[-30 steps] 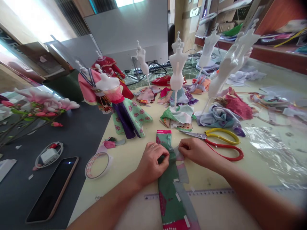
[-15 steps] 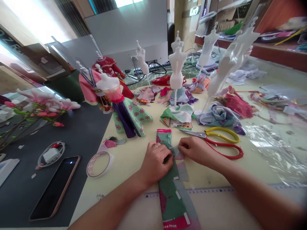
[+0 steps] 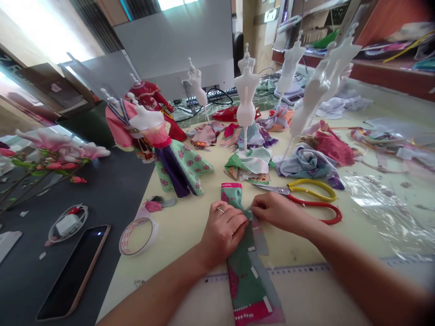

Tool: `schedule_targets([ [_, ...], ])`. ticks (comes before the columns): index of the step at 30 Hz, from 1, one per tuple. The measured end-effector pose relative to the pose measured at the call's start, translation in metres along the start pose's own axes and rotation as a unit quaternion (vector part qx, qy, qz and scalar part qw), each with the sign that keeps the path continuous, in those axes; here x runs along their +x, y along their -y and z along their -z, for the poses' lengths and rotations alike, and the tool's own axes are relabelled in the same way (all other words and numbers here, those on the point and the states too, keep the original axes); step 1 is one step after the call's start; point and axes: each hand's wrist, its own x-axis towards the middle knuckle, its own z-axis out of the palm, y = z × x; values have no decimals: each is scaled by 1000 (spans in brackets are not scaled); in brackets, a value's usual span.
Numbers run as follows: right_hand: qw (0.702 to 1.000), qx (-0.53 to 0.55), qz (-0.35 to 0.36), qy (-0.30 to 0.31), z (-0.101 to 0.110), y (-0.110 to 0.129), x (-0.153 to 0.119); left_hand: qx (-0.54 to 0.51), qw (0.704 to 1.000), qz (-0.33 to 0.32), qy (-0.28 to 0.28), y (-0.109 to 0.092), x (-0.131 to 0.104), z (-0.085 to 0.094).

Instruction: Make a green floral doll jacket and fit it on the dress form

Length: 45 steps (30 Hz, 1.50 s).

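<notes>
A long green fabric strip [image 3: 244, 275] with pink ends, pearl-like dots and small white tabs along its right side lies lengthwise before me. My left hand [image 3: 226, 226] presses on its upper part, fingers curled over the cloth. At the strip's right edge, my right hand [image 3: 267, 209] pinches a bit of the cloth between thumb and forefinger, close to the left fingertips. Sheer greyish cloth [image 3: 267, 276] shows along the strip's right side. Just beyond my right hand lie scissors [image 3: 314, 201] with one yellow and one red handle, blades pointing left.
A tape roll [image 3: 136, 236] and a phone [image 3: 75, 274] lie at left. Small white dress forms [image 3: 247, 97] stand behind, one in a flowered green skirt [image 3: 193, 165]. Fabric scraps [image 3: 249, 163] lie among them. A ruler [image 3: 299, 269] crosses under the strip; clear plastic [image 3: 380, 213] lies right.
My right hand has drawn in toward my left, and the greyish cloth at its fingers is now mostly tucked from sight. The whole view has shifted slightly.
</notes>
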Motion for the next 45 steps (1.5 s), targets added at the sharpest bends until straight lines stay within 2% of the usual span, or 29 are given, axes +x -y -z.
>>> schedule_targets([
  [12,999,34,11,25,1,-6,1,9,1000,-12,23,1,1,-4],
  [22,997,54,17,48,1,-13,3,-6,999,-46,-26,3,1,-6],
  [29,995,72,10,65,3,-13,3,3,999,-45,-1,3,1,-8],
  [36,995,80,14,64,2,-14,2,5,999,-45,2,3,2,-8],
  [39,997,61,20,47,5,-14,2,5,999,-46,3,3,2,-8],
  [45,997,-45,2,-57,18,-8,-1,12,999,-48,8,4,1,-10],
])
